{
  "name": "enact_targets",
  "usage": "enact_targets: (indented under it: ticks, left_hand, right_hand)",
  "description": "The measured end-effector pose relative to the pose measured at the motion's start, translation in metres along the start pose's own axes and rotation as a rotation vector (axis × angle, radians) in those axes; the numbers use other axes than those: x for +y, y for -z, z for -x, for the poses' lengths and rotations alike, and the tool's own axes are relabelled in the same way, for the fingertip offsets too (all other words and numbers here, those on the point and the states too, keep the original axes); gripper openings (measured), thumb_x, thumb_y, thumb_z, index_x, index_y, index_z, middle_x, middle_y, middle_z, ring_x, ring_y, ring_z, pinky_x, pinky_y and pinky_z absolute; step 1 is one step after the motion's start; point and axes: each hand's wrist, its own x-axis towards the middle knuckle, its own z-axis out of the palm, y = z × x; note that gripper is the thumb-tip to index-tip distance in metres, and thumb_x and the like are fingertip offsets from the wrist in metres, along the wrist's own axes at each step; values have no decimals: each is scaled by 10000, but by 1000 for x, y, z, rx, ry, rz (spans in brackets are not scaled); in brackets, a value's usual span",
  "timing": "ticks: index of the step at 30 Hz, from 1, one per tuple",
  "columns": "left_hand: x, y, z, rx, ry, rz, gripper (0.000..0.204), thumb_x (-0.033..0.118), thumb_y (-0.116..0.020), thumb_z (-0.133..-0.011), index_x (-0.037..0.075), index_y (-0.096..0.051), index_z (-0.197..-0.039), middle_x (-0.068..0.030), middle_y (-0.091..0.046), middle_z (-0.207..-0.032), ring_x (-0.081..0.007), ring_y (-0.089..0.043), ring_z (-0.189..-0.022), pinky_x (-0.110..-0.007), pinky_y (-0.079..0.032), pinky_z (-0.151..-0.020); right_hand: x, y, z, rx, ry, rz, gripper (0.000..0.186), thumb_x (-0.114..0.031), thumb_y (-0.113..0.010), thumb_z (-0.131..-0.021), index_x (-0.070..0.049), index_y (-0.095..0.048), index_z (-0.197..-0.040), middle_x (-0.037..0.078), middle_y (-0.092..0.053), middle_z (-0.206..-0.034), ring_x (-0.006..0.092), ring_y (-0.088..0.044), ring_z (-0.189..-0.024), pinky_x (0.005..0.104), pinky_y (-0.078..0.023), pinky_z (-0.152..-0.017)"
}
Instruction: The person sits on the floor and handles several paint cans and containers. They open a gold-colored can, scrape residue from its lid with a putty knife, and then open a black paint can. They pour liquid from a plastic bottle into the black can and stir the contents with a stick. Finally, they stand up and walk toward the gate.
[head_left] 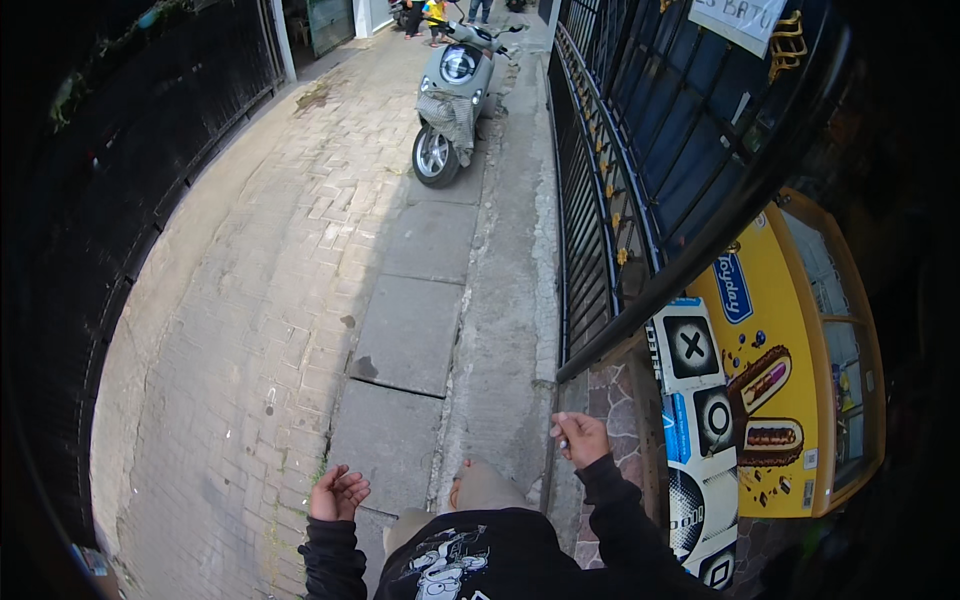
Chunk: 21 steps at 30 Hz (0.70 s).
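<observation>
My left hand (339,493) hangs low over the paving slabs, palm partly up. Its fingers are loosely bent and apart, and nothing shows in them. My right hand (580,439) is raised beside the lower end of the black gate, over the concrete strip. Its fingers are closed in a pinch; a tiny pale spot shows at the fingertips, too small to name. Both forearms are in black sleeves. Below them are my black printed shirt (480,560) and light trousers (495,487).
A pale scooter (457,95) stands ahead on the slabs (405,330). On the right are a black metal gate (600,200), patterned boxes (700,430) and a yellow ice cream freezer (775,370). A dark wall (150,150) runs along the left. People (437,18) stand at the far end.
</observation>
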Motion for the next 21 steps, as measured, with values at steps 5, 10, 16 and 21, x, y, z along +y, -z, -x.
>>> enact_targets:
  ticks: [5, 10, 16, 21]
  left_hand:
    - [67, 76, -90, 392, 116, 171, 299, 348, -580, -900, 81, -561, -1031, -137, -600, -1002, -357, -584, -964, -506, -502, -827]
    - [160, 80, -279, 399, 180, 157, 242, 320, -566, -886, 86, -560, -947, -127, -584, -1038, -351, -567, -985, -523, -485, -870]
    - [331, -122, -553, 56, 136, -102, 254, 277, -558, -924, 49, -552, -1036, -169, -636, -957, -363, -630, -895, -495, -527, -823]
    - [445, -356, -629, -453, -62, -339, 345, 298, -556, -959, 13, -532, -1152, -155, -672, -898, -305, -673, -811, -437, -543, -748]
  right_hand:
    - [-75, -103, -112, 2, 94, -49, 155, -137, -669, -926, -7, -649, -845, 4, -612, -668, 41, -502, -533, 213, -385, -475]
    - [-63, -130, -254, 324, 226, 147, 226, -116, -713, -879, -20, -599, -709, -16, -572, -597, 29, -467, -526, 226, -367, -483]
    - [35, -185, -352, 818, 17, -195, 303, -140, -623, -921, -80, -509, -646, -37, -472, -567, 56, -372, -441, 243, -277, -406]
    - [-13, -221, -435, 883, 37, -9, 288, -190, -595, -935, -48, -571, -686, -16, -502, -552, 58, -411, -449, 254, -308, -417]
